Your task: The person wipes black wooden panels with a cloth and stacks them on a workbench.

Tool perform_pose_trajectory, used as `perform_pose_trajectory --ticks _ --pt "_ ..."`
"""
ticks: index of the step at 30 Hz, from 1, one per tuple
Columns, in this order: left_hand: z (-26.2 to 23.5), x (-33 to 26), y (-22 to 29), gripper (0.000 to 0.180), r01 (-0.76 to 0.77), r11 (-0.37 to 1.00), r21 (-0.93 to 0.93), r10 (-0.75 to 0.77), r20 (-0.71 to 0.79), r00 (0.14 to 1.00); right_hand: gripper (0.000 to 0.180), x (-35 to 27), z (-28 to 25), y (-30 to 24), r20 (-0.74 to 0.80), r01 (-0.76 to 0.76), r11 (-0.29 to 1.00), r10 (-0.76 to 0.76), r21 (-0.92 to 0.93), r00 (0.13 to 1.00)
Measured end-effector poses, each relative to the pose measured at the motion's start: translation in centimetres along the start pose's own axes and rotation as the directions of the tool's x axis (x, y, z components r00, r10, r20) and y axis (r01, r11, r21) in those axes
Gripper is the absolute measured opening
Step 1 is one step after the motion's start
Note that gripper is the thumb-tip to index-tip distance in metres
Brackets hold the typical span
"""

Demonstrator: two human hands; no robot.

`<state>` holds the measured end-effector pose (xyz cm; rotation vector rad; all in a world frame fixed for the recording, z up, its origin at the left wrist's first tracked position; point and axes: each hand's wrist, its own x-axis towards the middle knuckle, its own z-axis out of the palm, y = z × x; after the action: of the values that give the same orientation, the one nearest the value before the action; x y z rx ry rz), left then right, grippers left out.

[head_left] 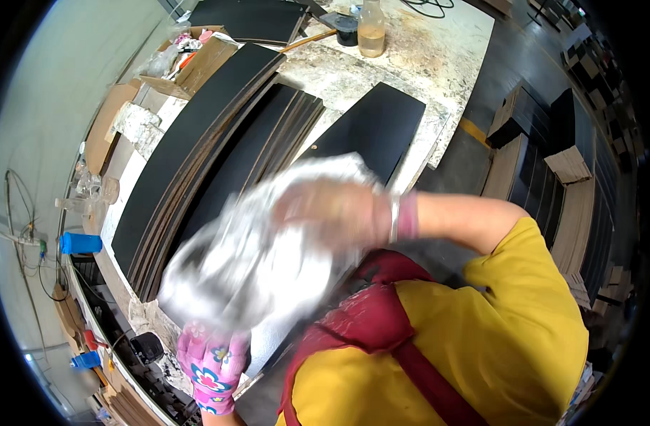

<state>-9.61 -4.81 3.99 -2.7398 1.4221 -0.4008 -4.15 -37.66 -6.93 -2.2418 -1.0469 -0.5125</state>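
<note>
My right hand (332, 213), smeared by motion, grips a crumpled white cloth (247, 263) over a long black panel (375, 135). A metal bracelet and a pink cuff circle that wrist. My left hand (211, 362), in a pink glove with a flower print, lies at the near end of the panel with its fingers stretched out. The cloth's lower edge comes close to the left fingertips; whether they touch cannot be made out. Most of the panel's near part is hidden by the cloth and my right arm.
Stacks of black panels (197, 156) with brown edges lie left on the stained white table (446, 42). Behind are a bottle (372, 32) of liquid, a black cup (347, 32) and a cardboard box (204, 64) of scraps. More panel stacks (531, 170) stand at right.
</note>
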Motion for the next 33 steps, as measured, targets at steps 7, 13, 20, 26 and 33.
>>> perform_pose_trajectory --ticks 7,13,20,26,33 --pt "1.3 3.8 0.8 0.031 -0.111 0.994 -0.023 0.105 -0.177 0.979 0.033 -13.7 -9.4 17.4 -0.301 -0.919 0.333 0.872 -0.212 0.386" --pt "3.9 1.3 -0.7 0.06 0.098 0.956 -0.276 -0.153 -0.186 0.971 0.044 0.9 0.9 -3.2 -0.143 -0.013 0.982 0.041 0.189 0.989" --pt "3.2 4.8 1.6 0.014 -0.158 0.987 -0.031 0.156 -0.053 0.986 0.05 -11.4 -3.8 14.1 -0.266 -0.819 0.557 0.775 -0.141 0.573" --pt "2.8 4.1 0.2 0.026 0.169 0.811 -0.56 -0.294 -0.139 0.946 0.081 -24.9 -16.0 23.7 -0.4 -0.994 -0.055 0.912 0.098 -0.09" --pt "8.5 0.1 -0.1 0.032 0.288 -0.362 -0.886 -0.889 0.422 0.18 0.061 -28.1 -13.5 24.3 -0.209 -0.752 0.221 0.971 0.622 0.113"
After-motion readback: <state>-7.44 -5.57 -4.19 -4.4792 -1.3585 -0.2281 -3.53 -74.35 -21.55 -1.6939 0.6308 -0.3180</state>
